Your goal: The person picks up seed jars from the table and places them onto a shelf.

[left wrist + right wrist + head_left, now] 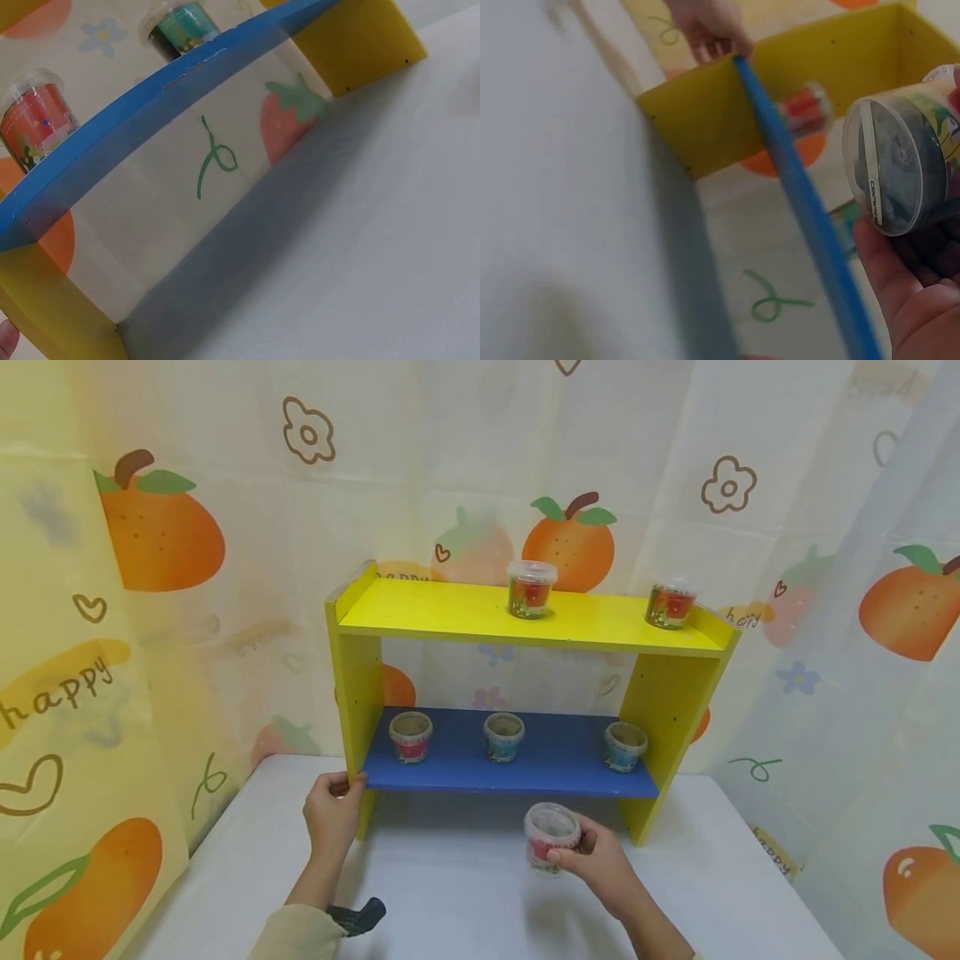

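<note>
My right hand (603, 864) grips a small clear plastic tub (550, 842) with a pink label, held in front of the shelf unit and below its blue board. In the right wrist view the tub's clear round end (889, 165) shows dark contents and a white strip. My left hand (332, 817) holds the lower left side of the yellow shelf unit (352, 710), thumb by the end of the blue board (450, 777). On that board stand a pink-labelled tub (411, 737) at left, a blue-labelled tub (503, 737) in the middle and another blue-labelled tub (625, 747) at right.
Two red-labelled tubs stand on the yellow top board (435, 606): one tub (532, 589) near the middle, the other tub (671, 603) at right. The unit rests on a white tabletop (450, 893). A fruit-print curtain (420, 460) hangs behind. A dark strap (358, 917) is at my left wrist.
</note>
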